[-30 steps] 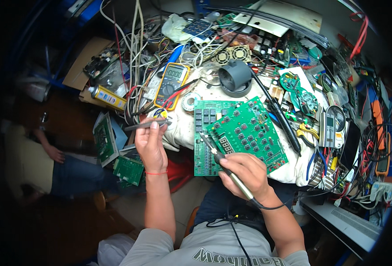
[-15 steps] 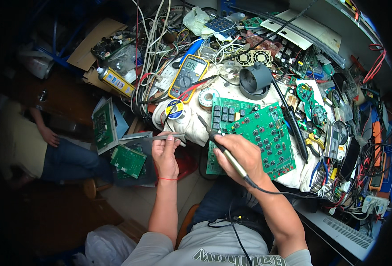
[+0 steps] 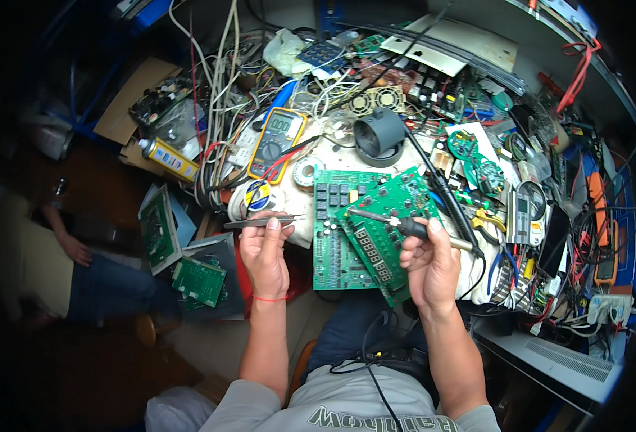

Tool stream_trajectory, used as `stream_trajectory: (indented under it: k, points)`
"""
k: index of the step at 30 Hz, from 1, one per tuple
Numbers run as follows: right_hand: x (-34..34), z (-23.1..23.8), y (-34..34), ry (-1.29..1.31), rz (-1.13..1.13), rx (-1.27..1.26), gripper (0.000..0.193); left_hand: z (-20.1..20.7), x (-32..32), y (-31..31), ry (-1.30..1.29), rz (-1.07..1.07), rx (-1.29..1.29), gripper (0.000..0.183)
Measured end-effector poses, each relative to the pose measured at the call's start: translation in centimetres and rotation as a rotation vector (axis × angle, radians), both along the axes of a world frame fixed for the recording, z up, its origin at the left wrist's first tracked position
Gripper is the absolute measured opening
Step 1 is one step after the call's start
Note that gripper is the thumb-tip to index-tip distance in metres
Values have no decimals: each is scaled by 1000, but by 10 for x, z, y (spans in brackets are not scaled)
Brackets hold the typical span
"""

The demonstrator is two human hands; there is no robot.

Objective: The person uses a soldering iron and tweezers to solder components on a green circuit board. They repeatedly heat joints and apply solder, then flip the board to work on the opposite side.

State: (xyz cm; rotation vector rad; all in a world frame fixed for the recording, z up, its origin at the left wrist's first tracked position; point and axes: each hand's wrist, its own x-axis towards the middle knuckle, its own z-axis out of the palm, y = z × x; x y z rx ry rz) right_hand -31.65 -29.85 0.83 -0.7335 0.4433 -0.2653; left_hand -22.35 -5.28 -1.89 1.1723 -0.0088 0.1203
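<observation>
Metal tweezers [image 3: 289,219] are pinched in my left hand [image 3: 266,252], lying nearly level, their points toward the circuit boards. My right hand [image 3: 432,270], palm turned up, grips a soldering iron [image 3: 413,228] between thumb and fingers. The iron lies across a green board with digit displays [image 3: 404,209], its tip pointing left; whether it touches cannot be made out. That board overlaps a larger green board with black relays [image 3: 325,248]. Just beyond the left hand are a solder spool with a yellow and blue label [image 3: 257,194] and a second, white-rimmed spool [image 3: 304,172].
A yellow multimeter [image 3: 278,144] and a grey round holder [image 3: 379,137] stand behind the boards. Cables, loose boards and two fans [image 3: 375,100] crowd the back. Yellow-handled pliers [image 3: 488,225] lie at right. Another person's hand [image 3: 77,250] shows at far left.
The right hand has turned palm up and shifted right. Its soldering iron has swung from pointing away up-left to lying across the boards. The view has shifted; the left hand still holds the tweezers.
</observation>
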Motion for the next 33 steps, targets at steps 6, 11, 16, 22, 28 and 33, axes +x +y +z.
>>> stream_trajectory:
  k: [6,11,16,22,28,33]
  points:
    - [-42,-22,-50,-91,-334,-134,39,20,1,-26,-20,-116,20,24]
    - [-58,-51,-58,-70,-398,-420,36,32,4,-62,-47,-297,92,25]
    - [-72,-72,-52,22,-339,-813,25,40,17,-106,-157,-478,272,24]
    - [-62,-74,-41,-82,-383,-1040,31,36,46,-145,-342,-524,659,21]
    - [-51,-67,-41,-103,-364,-1250,33,30,61,-157,-381,-540,750,20]
    - [-46,-64,-40,-129,-366,-1311,34,28,59,-156,-237,-635,612,24]
